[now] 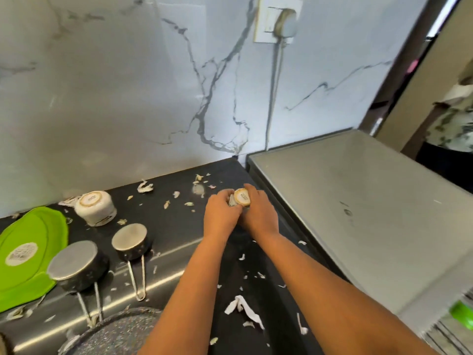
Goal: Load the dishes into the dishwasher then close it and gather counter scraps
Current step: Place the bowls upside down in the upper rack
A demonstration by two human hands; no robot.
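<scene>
Both my hands reach to the back of the black counter (pixel 179 226), beside the grey dishwasher top (pixel 358 206). My left hand (pixel 222 213) and my right hand (pixel 258 213) together grip an upside-down white mug (pixel 242 197); only its round base with a label shows between my fingers. A second upside-down white mug (pixel 96 210) stands at the left. Two small black saucepans, one (pixel 130 242) nearer the middle and one (pixel 76 265) further left, lie bottom-up with wire handles. White and pale scraps (pixel 243 307) are scattered over the counter.
A green cutting board (pixel 28 254) lies at the far left. A speckled grey pan (pixel 122 331) sits at the bottom edge. The marble wall (pixel 128 98) carries a socket with a plug (pixel 282 21) and cable. A rack with something green (pixel 460 313) shows at lower right.
</scene>
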